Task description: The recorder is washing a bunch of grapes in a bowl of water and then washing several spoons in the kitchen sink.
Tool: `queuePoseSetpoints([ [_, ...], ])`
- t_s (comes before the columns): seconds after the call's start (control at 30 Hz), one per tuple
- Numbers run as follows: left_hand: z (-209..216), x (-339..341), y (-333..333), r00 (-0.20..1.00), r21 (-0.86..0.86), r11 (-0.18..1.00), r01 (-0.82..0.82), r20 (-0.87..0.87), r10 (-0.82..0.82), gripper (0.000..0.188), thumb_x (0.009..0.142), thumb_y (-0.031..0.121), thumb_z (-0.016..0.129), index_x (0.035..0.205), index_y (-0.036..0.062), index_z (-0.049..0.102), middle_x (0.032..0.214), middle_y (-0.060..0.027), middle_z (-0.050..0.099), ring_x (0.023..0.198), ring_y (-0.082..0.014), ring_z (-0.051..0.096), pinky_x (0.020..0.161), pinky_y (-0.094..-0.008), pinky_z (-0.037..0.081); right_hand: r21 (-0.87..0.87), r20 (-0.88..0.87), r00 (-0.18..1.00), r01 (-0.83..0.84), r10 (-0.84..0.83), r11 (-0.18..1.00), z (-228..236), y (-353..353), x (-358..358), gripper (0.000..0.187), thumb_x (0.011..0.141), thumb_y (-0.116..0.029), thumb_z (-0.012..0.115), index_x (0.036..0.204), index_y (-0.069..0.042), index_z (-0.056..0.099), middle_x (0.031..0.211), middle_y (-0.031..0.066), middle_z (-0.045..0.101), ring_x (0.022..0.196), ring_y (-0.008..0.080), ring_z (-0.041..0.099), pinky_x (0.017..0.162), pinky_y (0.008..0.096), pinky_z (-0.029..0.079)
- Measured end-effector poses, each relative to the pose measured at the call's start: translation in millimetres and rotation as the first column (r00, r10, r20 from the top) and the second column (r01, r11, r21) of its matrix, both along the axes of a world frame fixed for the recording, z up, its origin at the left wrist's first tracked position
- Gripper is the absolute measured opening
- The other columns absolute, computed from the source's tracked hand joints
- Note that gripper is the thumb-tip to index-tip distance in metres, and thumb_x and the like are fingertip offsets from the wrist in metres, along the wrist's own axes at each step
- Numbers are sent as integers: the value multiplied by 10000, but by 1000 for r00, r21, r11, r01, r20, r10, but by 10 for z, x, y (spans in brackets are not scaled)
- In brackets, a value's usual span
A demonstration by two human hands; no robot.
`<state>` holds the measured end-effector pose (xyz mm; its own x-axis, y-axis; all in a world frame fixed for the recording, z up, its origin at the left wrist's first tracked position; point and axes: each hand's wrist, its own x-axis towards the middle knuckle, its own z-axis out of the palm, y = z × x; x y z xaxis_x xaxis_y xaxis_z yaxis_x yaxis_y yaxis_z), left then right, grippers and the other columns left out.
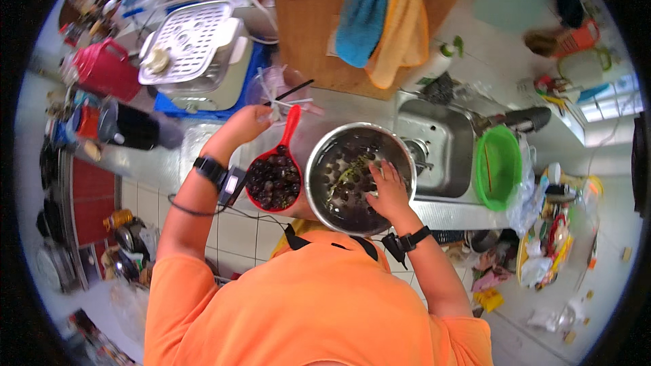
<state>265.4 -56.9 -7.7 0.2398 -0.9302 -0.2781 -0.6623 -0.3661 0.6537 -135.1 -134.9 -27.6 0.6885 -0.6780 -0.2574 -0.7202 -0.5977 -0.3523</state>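
Observation:
A steel bowl (315,193) stands at the counter's front, holding water with dark grapes and a green stem (349,177). Over its right side, my right hand (389,193) is open, fingers spread and reaching down among the grapes. To the left of the bowl, a red long-handled strainer (293,127) is heaped with dark grapes (273,179). My left hand (252,123) is just left of the strainer's handle, at a clear plastic container (285,85) with white and black sticks. Its fingers look closed, but what they hold is too small to name.
Right of the bowl is a steel sink (444,139), with a green basin (498,169) at its far side. A dish rack with a perforated white tray (193,34) stands back left, near a pink jug (108,71). Blue and orange towels (393,20) hang behind.

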Motion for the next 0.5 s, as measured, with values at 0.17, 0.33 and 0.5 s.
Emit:
queuePoseSetpoints([
  [0.17, 548, -684, 184, 985, -160, 978, 131, -91, -147, 355, 829, 97, 622, 1156, -33, 571, 1176, -199, 598, 1113, -301, 567, 968, -347, 415, 89, 133, 991, 5, -17, 996, 208, -89, -39, 546, 781, -200, 643, 1293, -94, 485, 1353, 189, 436, 1230, 345, 438, 1005, 405, 382],
  [0.33, 615, -1375, 299, 929, 20, 958, 286, -252, -272, 438, 827, 156, 653, 1218, -4, 538, 1237, -199, 551, 1162, -332, 519, 981, -354, 407, 180, 275, 947, 120, -167, 976, 199, -157, -162, 454, 783, -127, 613, 1228, -74, 543, 1304, 183, 493, 1155, 333, 514, 946, 387, 437],
  [0.5, 8, -1965, 135, 894, 161, 886, 434, -195, -402, 676, 765, 252, 719, 1335, 30, 432, 1407, -244, 351, 1278, -407, 376, 1036, -386, 362, 233, -55, 998, 47, -35, 971, -101, -272, -209, 624, 730, -180, 670, 1296, -10, 471, 1314, 248, 459, 1210, 390, 458, 1019, 399, 384],
])
